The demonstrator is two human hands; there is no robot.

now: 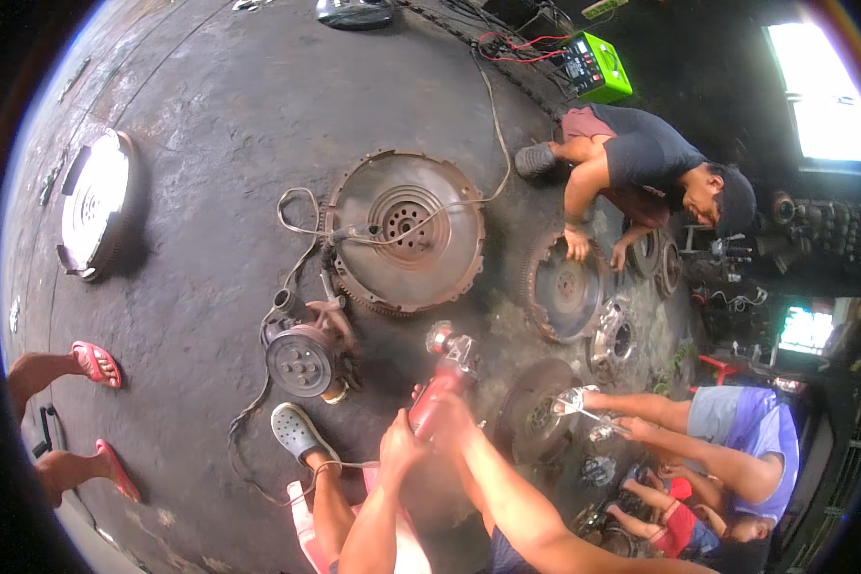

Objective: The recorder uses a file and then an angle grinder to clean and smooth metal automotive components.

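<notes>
Both my hands grip a red angle grinder (442, 383). My left hand (401, 446) holds the rear of its body. My right hand (450, 411) wraps it further forward, near the silver head and disc (443, 338). The disc points toward the lower rim of a large rusty flywheel (407, 230) lying flat on the dark concrete floor (230, 105). A grey cable (301, 225) runs across the flywheel. My foot in a grey clog (297, 430) rests on the floor left of my hands.
A small round hub part (301, 362) lies left of the grinder. A person in a dark shirt (641, 158) crouches over another flywheel (564, 287). Two more people (737, 430) sit at right. Feet in red sandals (96, 364) stand at left. A green machine (598, 65) sits at top.
</notes>
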